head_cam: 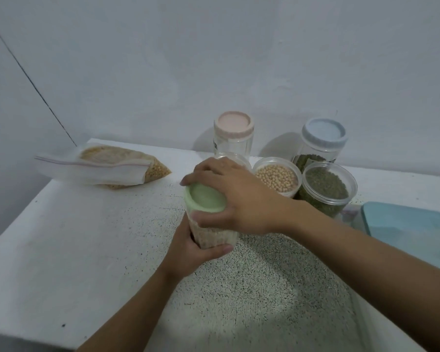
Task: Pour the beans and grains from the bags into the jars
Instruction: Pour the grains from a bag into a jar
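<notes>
A clear jar [214, 236] filled with pale grains stands on the speckled counter [239, 288], capped by a green lid [205, 201]. My left hand [191, 250] grips the jar's body from below and the left. My right hand [239, 199] grips the green lid from above, fingers curled round its rim. A zip bag [107, 166] of yellowish grains lies on its side at the back left. Behind my right hand stand an open jar of pale round beans [277, 177] and an open jar of green beans [326, 188].
By the wall stand a clear jar with a pink lid [233, 132] and one with a blue lid [323, 139] holding some green beans. Another open jar [235, 158] peeks out behind my fingers. A light-blue plastic container [411, 229] sits at the right edge.
</notes>
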`<state>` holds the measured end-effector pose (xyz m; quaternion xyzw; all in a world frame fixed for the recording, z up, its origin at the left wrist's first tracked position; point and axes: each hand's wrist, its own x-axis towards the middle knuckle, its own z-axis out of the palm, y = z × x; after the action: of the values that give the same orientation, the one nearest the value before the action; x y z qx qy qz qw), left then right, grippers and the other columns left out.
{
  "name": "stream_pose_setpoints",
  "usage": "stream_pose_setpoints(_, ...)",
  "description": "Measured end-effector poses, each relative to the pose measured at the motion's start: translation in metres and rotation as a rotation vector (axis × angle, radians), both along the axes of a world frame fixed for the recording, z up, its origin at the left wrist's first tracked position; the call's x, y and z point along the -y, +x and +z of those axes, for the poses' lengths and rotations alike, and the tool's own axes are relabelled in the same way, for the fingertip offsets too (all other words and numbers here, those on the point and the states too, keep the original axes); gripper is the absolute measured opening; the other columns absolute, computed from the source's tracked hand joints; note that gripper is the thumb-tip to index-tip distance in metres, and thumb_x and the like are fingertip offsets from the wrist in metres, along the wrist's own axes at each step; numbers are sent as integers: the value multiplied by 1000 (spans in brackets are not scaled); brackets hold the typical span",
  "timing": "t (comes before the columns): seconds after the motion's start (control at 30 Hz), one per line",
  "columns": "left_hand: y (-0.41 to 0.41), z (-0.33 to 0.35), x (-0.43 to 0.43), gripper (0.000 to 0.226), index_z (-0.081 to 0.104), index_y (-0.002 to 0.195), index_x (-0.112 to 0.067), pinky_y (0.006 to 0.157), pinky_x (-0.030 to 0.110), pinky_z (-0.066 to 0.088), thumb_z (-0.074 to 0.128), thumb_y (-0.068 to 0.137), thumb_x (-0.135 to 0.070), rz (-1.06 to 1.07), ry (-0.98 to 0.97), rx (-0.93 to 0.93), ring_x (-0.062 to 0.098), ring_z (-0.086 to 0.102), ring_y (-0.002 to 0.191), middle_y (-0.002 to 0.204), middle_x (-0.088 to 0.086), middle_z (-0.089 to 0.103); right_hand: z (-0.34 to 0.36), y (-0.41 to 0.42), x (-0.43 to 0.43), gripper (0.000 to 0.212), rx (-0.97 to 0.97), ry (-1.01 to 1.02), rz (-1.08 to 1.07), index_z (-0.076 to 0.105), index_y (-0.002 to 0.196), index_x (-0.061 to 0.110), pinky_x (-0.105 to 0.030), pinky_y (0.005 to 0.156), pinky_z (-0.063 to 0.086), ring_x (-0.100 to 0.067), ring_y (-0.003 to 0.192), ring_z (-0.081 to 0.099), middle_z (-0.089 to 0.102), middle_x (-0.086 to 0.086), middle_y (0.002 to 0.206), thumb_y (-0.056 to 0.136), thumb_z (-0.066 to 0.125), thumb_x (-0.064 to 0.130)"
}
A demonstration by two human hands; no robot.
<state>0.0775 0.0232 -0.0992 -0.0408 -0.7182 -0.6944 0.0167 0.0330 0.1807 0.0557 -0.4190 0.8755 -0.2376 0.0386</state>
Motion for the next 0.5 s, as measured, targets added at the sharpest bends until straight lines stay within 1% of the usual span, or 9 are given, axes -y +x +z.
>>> stream_pose_setpoints(0.03, 0, 0, 1, 76, 52, 130, 10, 85, 31, 58, 93, 67, -4, -3, 10, 4, 32, 69, 112, 115, 18, 70, 2, -1, 0, 57, 31, 14, 18, 56, 137, 34, -36, 105, 33, -14, 118, 43, 52, 8, 128, 85, 72, 51)
stream_pose_setpoints(0.1, 0, -2, 1, 75, 53, 128, 12, 86, 30, 57, 93, 67, -2, 2, 18, 6, 32, 68, 112, 114, 19, 70, 8, -3, 0, 58, 94, 42, 54, 60, 131, 36, -35, 106, 33, -13, 118, 43, 52, 11, 125, 76, 71, 52)
stream_pose_setpoints(0.2, 1, 1, -2, 80, 48, 134, 9, 85, 28, 57, 87, 64, 6, 3, 32, -14, 27, 68, 113, 115, 15, 70, 16, -6, 2, 55, 128, 57, 123, 63, 122, 36, -37, 106, 34, -13, 117, 44, 52, 14, 122, 68, 71, 45)
stream_pose_setpoints(0.27, 1, 2, -3, 84, 46, 138, 4, 87, 28, 57, 87, 64, 6, 0, 34, -29, 26, 67, 116, 119, 13, 69, 20, -8, 2, 53, 140, 79, 177, 63, 119, 36, -37, 106, 36, -9, 117, 46, 51, 16, 120, 68, 76, 39)
stream_pose_setpoints(0.37, 1, 3, -3, 86, 46, 139, 1, 88, 30, 57, 91, 65, 2, 5, 45, -14, 26, 66, 117, 121, 11, 69, 26, -10, 3, 53, 142, 128, 187, 62, 123, 35, -39, 102, 42, -8, 115, 50, 52, 13, 121, 73, 82, 34)
stream_pose_setpoints(0.43, 2, 3, -2, 87, 47, 137, 0, 87, 33, 58, 95, 65, -5, 16, 46, -3, 28, 67, 117, 120, 12, 69, 31, -11, 4, 53, 84, 200, 183, 58, 126, 36, -41, 98, 47, -11, 112, 54, 53, 11, 121, 77, 80, 40)
stream_pose_setpoints(0.5, 2, 2, -2, 83, 49, 135, 1, 86, 37, 60, 93, 65, -4, 20, 43, 14, 30, 68, 115, 119, 14, 70, 35, -7, 7, 54, -53, 303, 138, 53, 127, 39, -43, 91, 50, -15, 105, 57, 54, 9, 115, 80, 72, 55)
